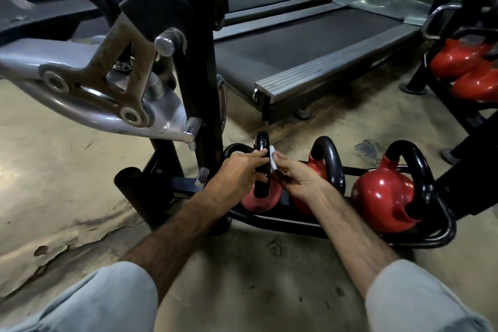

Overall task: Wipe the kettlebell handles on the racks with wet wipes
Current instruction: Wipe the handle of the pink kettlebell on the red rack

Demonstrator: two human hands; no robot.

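The left hand (237,170) grips the kettlebell handle (262,153) (black), right hand (299,178) pinching the wet wipe (272,160) against it.

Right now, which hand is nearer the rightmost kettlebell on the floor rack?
Right. The right hand pinches the wipe against the leftmost kettlebell handle, with the middle kettlebell between it and the rightmost kettlebell. The left hand grips that handle's far side.

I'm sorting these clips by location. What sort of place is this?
Most likely a gym. Red kettlebells with black handles sit on a low black rack, a treadmill stands behind them, and part of a metal exercise machine fills the left.
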